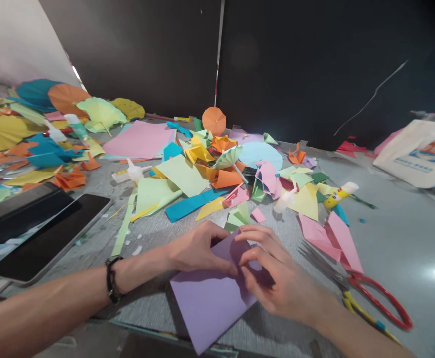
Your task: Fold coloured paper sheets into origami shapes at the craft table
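A sheet of purple paper (213, 303) lies tilted over the table's front edge, its near corner sticking out past it. My left hand (202, 251) rests on the sheet's upper left part, thumb pressed on top and fingers curled behind the far edge. On the upper right side, my right hand (277, 273) pinches the same paper between thumb and fingers. Part of the far edge is hidden by both hands. To the right of my right hand lie scissors (346, 283) with red and yellow handles, beside folded pink paper (331, 236).
Colourful paper scraps and folded shapes crowd the middle and left of the table (400, 233). A glue stick (340, 195) and a small white glue bottle (286, 200) lie beyond my right hand. A tablet (49, 238) is at left, a white bag (419, 154) at far right.
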`<state>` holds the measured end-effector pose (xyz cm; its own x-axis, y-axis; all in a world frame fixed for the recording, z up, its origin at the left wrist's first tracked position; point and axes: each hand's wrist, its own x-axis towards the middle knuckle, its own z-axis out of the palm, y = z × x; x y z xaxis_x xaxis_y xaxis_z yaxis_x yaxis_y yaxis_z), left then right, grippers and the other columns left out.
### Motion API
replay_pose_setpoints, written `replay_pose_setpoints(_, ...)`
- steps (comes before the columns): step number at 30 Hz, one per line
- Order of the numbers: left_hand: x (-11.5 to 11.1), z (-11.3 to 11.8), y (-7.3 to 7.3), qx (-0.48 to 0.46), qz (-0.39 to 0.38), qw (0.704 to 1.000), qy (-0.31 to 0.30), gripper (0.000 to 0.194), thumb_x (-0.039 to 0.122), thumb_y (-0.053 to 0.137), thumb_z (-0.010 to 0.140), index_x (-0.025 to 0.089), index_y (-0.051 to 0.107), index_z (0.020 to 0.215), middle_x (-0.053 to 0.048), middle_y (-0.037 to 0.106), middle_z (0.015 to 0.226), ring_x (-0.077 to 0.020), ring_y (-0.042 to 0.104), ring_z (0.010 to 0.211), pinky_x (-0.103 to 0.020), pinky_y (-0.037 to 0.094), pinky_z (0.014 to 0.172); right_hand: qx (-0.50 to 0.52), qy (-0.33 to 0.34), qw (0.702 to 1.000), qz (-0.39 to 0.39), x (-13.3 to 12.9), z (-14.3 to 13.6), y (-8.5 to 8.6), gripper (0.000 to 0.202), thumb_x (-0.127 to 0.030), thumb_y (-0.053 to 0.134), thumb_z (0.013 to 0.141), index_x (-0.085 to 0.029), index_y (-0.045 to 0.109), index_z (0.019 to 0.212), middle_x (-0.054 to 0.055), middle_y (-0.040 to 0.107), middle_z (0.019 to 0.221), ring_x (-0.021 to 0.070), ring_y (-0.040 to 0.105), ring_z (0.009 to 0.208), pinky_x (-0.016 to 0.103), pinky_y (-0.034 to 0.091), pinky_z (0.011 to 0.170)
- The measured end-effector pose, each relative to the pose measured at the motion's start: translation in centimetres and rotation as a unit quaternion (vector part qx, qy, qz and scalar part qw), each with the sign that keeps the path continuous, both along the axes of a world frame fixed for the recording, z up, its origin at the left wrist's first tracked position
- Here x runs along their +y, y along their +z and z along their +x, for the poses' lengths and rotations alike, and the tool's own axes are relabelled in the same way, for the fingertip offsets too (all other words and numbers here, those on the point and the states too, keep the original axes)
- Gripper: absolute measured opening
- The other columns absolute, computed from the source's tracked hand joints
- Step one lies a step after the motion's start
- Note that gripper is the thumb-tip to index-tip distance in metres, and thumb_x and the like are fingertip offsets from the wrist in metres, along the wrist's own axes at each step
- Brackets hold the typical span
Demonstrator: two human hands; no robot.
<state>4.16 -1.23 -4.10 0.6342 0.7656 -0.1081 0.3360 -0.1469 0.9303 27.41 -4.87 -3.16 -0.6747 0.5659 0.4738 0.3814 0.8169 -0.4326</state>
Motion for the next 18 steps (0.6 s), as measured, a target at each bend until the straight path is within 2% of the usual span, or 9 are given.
replay_pose_setpoints(3, -0.4, 0.2, 0.0, -0.011, 0.055, 0.998, 0.012, 0.031, 0.039, 0.083, 0.076, 0.015, 0.065, 0.072, 0.006, 0.049, 0.062, -0.0087, 0.042, 0.059, -0.022, 0.029, 0.05, 0.008, -0.002, 1.0, 0.002, 0.0, -0.1, -0.1, 0.02, -0.007, 0.059, 0.093, -0.023, 0.057, 0.106, 0.011, 0.062, 0.129, 0.0288, 0.053, 0.134, 0.051, 0.052, 0.111)
replay_pose_setpoints(8, -1.5, 0.6, -0.4, 0.042, 0.236, 0.968, 0.079, 0.031, 0.026, 0.075, 0.081, 0.017, 0.05, 0.066, 0.007, 0.041, 0.058, -0.0082, 0.036, 0.056, -0.025, 0.026, 0.054, 0.015, -0.014, 1.0, 0.021, 0.1, 0.0, -0.4, 0.02, -0.006, 0.061, 0.096, -0.022, 0.061, 0.107, 0.01, 0.063, 0.128, 0.027, 0.053, 0.135, 0.049, 0.052, 0.113)
replay_pose_setpoints(10, -1.8, 0.6, -0.5, 0.073, 0.297, 0.948, 0.092, 0.032, 0.023, 0.074, 0.081, 0.018, 0.046, 0.067, 0.006, 0.044, 0.061, -0.0093, 0.038, 0.056, -0.027, 0.027, 0.055, 0.008, -0.015, 0.999, 0.027, 0.1, 0.1, -0.4, 0.019, -0.005, 0.061, 0.097, -0.022, 0.061, 0.107, 0.011, 0.062, 0.129, 0.0268, 0.053, 0.135, 0.049, 0.052, 0.114)
replay_pose_setpoints(13, -2.2, 0.5, -0.5, 0.124, 0.357, 0.922, 0.082, 0.025, 0.028, 0.069, 0.089, 0.019, 0.051, 0.074, 0.002, 0.055, 0.067, -0.0129, 0.048, 0.061, -0.029, 0.031, 0.058, -0.008, -0.023, 0.999, 0.039, 0.2, 0.0, -0.3, 0.018, -0.005, 0.061, 0.097, -0.021, 0.061, 0.108, 0.012, 0.062, 0.13, 0.0277, 0.052, 0.136, 0.051, 0.053, 0.114)
replay_pose_setpoints(15, -2.4, 0.4, -0.3, 0.165, 0.378, 0.909, 0.061, 0.021, 0.032, 0.063, 0.095, 0.019, 0.055, 0.081, -0.001, 0.062, 0.073, -0.0156, 0.054, 0.063, -0.03, 0.034, 0.059, -0.027, -0.028, 0.998, 0.054, 0.1, -0.2, -0.2, 0.018, -0.006, 0.06, 0.098, -0.02, 0.061, 0.108, 0.013, 0.063, 0.128, 0.0288, 0.053, 0.135, 0.051, 0.056, 0.111)
replay_pose_setpoints(18, -2.6, 0.4, 0.0, 0.219, 0.39, 0.894, 0.031, 0.015, 0.03, 0.059, 0.097, 0.017, 0.06, 0.09, -0.005, 0.069, 0.082, -0.0194, 0.062, 0.068, -0.032, 0.037, 0.061, -0.061, -0.035, 0.992, 0.106, -0.1, -0.5, -0.4, 0.017, -0.006, 0.056, 0.098, -0.017, 0.062, 0.109, 0.015, 0.064, 0.124, 0.0306, 0.056, 0.131, 0.052, 0.058, 0.108)
